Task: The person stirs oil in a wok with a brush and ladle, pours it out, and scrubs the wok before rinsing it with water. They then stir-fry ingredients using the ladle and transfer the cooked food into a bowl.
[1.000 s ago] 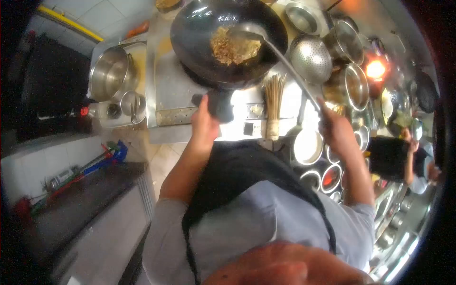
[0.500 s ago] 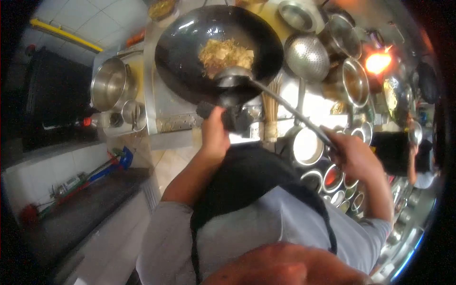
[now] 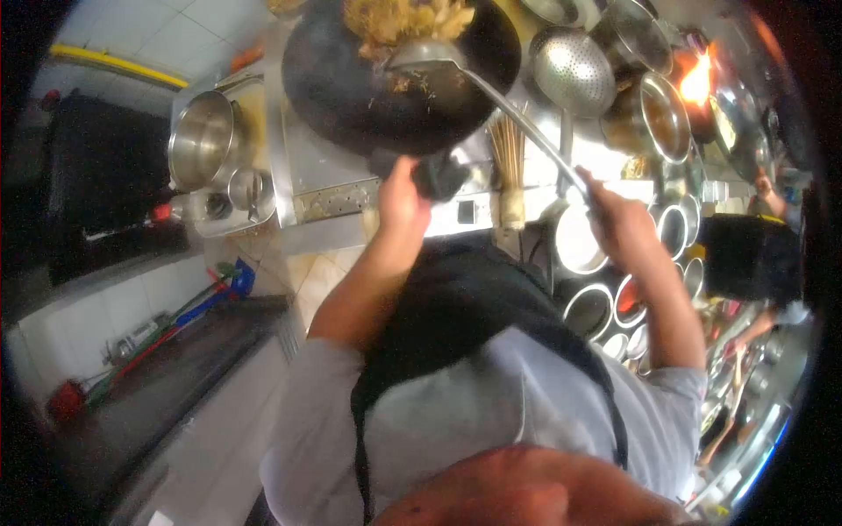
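A large black wok (image 3: 351, 105) stands at the top of the view, its near edge close to my left hand (image 3: 403, 206). That hand is closed round a dark cloth (image 3: 440, 177) at the wok's near side. My right hand (image 3: 621, 219) grips the long handle of a metal ladle (image 3: 430, 56), whose bowl is inside the wok. Brown, noodle-like food (image 3: 408, 19) is at the wok's far side, just beyond the ladle bowl. A few small bits lie below the bowl.
Right of the wok are a perforated strainer (image 3: 572, 74), a bamboo brush (image 3: 511, 197), pots (image 3: 664, 117) and an open flame (image 3: 697, 81). A steel pot (image 3: 203, 140) stands left. Another person's arm (image 3: 756, 329) shows at the far right.
The food has moved up towards the wok's far side and looks lifted. My right hand and the ladle have shifted up and left. The wok sits higher in view, and my left hand still holds the cloth.
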Action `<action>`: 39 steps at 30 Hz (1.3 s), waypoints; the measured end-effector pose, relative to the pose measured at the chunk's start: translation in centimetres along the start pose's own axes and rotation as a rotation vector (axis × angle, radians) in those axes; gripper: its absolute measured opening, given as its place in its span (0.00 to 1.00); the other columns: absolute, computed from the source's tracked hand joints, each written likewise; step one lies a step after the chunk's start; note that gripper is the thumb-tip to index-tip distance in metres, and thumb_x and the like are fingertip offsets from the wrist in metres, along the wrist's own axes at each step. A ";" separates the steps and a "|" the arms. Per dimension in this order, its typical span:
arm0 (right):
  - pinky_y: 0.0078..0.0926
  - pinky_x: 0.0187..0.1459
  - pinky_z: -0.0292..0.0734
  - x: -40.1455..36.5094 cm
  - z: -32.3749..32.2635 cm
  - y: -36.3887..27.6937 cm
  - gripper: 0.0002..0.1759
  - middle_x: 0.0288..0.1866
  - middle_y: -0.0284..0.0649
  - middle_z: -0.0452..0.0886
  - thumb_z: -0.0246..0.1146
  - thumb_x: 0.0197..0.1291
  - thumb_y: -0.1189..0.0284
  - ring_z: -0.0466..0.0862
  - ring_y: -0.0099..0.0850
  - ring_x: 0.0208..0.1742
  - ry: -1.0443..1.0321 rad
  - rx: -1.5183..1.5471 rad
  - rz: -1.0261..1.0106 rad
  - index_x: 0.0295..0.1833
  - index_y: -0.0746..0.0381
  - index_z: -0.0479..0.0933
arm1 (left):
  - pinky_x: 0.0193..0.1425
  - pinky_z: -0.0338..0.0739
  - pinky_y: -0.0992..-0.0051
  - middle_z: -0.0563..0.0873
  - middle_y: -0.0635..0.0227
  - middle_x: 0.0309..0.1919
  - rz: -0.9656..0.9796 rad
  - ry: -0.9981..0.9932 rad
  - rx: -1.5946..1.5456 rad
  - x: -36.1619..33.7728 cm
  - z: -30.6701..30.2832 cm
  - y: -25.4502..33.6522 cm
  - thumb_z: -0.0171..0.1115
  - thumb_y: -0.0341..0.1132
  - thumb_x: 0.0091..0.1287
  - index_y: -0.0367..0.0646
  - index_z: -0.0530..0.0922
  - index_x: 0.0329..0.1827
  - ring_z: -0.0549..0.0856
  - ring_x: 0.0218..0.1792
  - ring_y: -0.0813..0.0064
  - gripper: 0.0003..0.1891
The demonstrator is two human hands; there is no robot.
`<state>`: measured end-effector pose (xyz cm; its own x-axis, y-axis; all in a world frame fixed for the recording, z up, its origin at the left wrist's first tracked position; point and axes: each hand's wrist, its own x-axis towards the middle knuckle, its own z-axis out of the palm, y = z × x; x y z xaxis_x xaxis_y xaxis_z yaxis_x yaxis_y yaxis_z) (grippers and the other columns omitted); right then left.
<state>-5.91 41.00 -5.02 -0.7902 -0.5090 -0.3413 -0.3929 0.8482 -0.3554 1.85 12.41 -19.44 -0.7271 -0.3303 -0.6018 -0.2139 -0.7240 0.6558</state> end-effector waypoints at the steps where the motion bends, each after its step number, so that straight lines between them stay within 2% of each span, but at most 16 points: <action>1: 0.47 0.47 0.78 -0.6 -1.5 -0.9 0.37 0.44 0.53 0.82 0.56 0.57 0.76 0.83 0.53 0.42 0.014 -0.006 -0.004 0.75 0.49 0.62 | 0.47 0.84 0.61 0.84 0.62 0.43 0.011 -0.010 -0.004 0.2 -0.2 -0.4 0.57 0.29 0.67 0.36 0.77 0.49 0.87 0.43 0.65 0.10; 3: 0.47 0.47 0.78 -1.3 -3.7 -2.4 0.37 0.44 0.53 0.83 0.56 0.57 0.76 0.83 0.54 0.43 -0.236 -0.131 0.130 0.75 0.49 0.61 | 0.40 0.85 0.63 0.85 0.62 0.39 -0.027 0.002 -0.327 1.6 -0.1 -2.3 0.57 0.32 0.67 0.36 0.78 0.46 0.87 0.37 0.65 0.10; 7: 0.48 0.44 0.79 1.5 0.7 -1.9 0.37 0.41 0.53 0.83 0.54 0.59 0.75 0.84 0.52 0.42 -0.146 -0.228 0.018 0.76 0.51 0.56 | 0.42 0.84 0.67 0.85 0.62 0.38 -0.130 0.042 -0.285 0.9 1.2 0.7 0.59 0.31 0.67 0.36 0.79 0.44 0.87 0.37 0.68 0.08; 8: 0.48 0.43 0.79 3.4 2.0 -3.0 0.38 0.40 0.53 0.83 0.54 0.60 0.75 0.84 0.52 0.41 -0.196 -0.202 0.087 0.77 0.53 0.55 | 0.45 0.83 0.69 0.85 0.62 0.40 0.160 -0.148 -0.078 -1.4 1.8 1.8 0.58 0.29 0.67 0.35 0.79 0.45 0.87 0.39 0.69 0.08; 9: 0.47 0.41 0.80 5.2 3.3 -3.6 0.38 0.40 0.53 0.82 0.53 0.60 0.75 0.84 0.51 0.40 -0.238 -0.182 0.152 0.77 0.54 0.54 | 0.45 0.83 0.69 0.85 0.62 0.40 0.163 -0.155 -0.077 -1.8 1.2 1.0 0.58 0.29 0.67 0.35 0.79 0.45 0.87 0.39 0.69 0.08; 11: 0.46 0.39 0.80 6.2 7.7 -2.2 0.39 0.41 0.52 0.82 0.53 0.60 0.76 0.84 0.51 0.38 -0.060 -0.262 0.057 0.78 0.56 0.50 | 0.47 0.83 0.68 0.85 0.61 0.43 -0.009 0.033 -0.239 -0.4 -1.4 -3.0 0.56 0.27 0.67 0.35 0.78 0.48 0.86 0.42 0.68 0.09; 12: 0.46 0.40 0.80 5.1 8.1 -2.4 0.38 0.42 0.53 0.82 0.54 0.60 0.76 0.84 0.51 0.38 0.034 -0.231 0.019 0.77 0.58 0.53 | 0.49 0.83 0.67 0.83 0.61 0.47 -0.043 -0.082 -0.347 1.8 -4.5 -6.8 0.56 0.26 0.66 0.36 0.77 0.51 0.86 0.45 0.68 0.11; 13: 0.46 0.40 0.80 4.3 7.5 -2.5 0.38 0.42 0.53 0.82 0.54 0.60 0.76 0.84 0.51 0.38 0.037 -0.237 0.013 0.77 0.58 0.53 | 0.51 0.83 0.65 0.82 0.60 0.49 0.028 -0.004 -0.304 0.7 -4.6 -6.9 0.55 0.25 0.66 0.37 0.76 0.52 0.85 0.48 0.67 0.12; 15: 0.45 0.42 0.80 1.7 6.2 -2.5 0.39 0.42 0.54 0.81 0.57 0.59 0.76 0.84 0.51 0.38 0.121 0.006 -0.068 0.77 0.56 0.55 | 0.51 0.83 0.65 0.82 0.61 0.45 -0.084 -0.083 -0.377 3.7 -6.4 -8.1 0.56 0.25 0.65 0.36 0.76 0.50 0.86 0.45 0.66 0.11; 22: 0.42 0.46 0.77 1.2 4.6 -2.8 0.35 0.42 0.60 0.82 0.62 0.60 0.70 0.83 0.55 0.41 0.132 0.356 0.186 0.74 0.53 0.62 | 0.31 0.83 0.66 0.83 0.62 0.31 -0.094 -0.006 -0.442 8.5 -0.2 -0.7 0.62 0.31 0.64 0.34 0.78 0.39 0.85 0.29 0.65 0.08; 25: 0.44 0.48 0.76 6.5 3.8 -3.7 0.34 0.43 0.60 0.82 0.59 0.59 0.67 0.82 0.57 0.44 0.130 0.329 0.310 0.73 0.51 0.63 | 0.30 0.83 0.67 0.83 0.58 0.31 -0.103 0.013 -0.097 8.6 -0.9 0.8 0.63 0.34 0.64 0.35 0.79 0.40 0.86 0.29 0.63 0.10; 27: 0.43 0.50 0.76 11.4 5.5 -1.9 0.33 0.46 0.61 0.82 0.59 0.59 0.68 0.82 0.57 0.48 0.206 0.349 0.202 0.72 0.55 0.65 | 0.42 0.84 0.64 0.85 0.53 0.42 0.040 0.051 0.820 4.8 0.1 3.5 0.62 0.41 0.67 0.35 0.78 0.50 0.87 0.41 0.61 0.18; 28: 0.42 0.51 0.76 13.8 6.7 -0.8 0.32 0.47 0.61 0.82 0.59 0.58 0.68 0.82 0.56 0.49 0.266 0.387 0.106 0.71 0.57 0.66 | 0.42 0.84 0.64 0.85 0.53 0.42 0.044 0.051 0.823 4.9 0.0 3.3 0.62 0.41 0.67 0.35 0.78 0.50 0.87 0.41 0.61 0.18; 33: 0.44 0.53 0.76 18.0 4.7 -1.4 0.30 0.49 0.59 0.81 0.60 0.57 0.70 0.81 0.56 0.51 0.154 0.338 -0.062 0.68 0.58 0.69 | 0.68 0.70 0.55 0.78 0.55 0.62 0.299 -0.448 -0.137 6.5 -2.5 0.1 0.58 0.50 0.71 0.33 0.69 0.65 0.76 0.63 0.58 0.30; 36: 0.47 0.47 0.77 16.0 0.3 -1.5 0.33 0.47 0.55 0.83 0.58 0.56 0.73 0.83 0.55 0.45 -0.076 -0.044 -0.051 0.70 0.51 0.68 | 0.61 0.76 0.56 0.80 0.53 0.58 0.083 -0.257 -0.208 3.2 1.9 4.4 0.59 0.46 0.70 0.34 0.70 0.62 0.80 0.58 0.58 0.26; 39: 0.48 0.44 0.78 12.4 -1.0 -1.1 0.34 0.42 0.55 0.83 0.57 0.56 0.74 0.84 0.53 0.41 0.067 -0.430 -0.027 0.72 0.50 0.66 | 0.56 0.79 0.58 0.82 0.53 0.53 -0.070 -0.195 -0.214 8.6 0.0 1.5 0.59 0.39 0.67 0.34 0.73 0.58 0.83 0.52 0.59 0.21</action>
<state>-15.75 33.95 -7.95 -0.8002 -0.5331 -0.2748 -0.5627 0.8258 0.0367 -4.71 8.54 -23.63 -0.8315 -0.1677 -0.5295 -0.1404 -0.8589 0.4926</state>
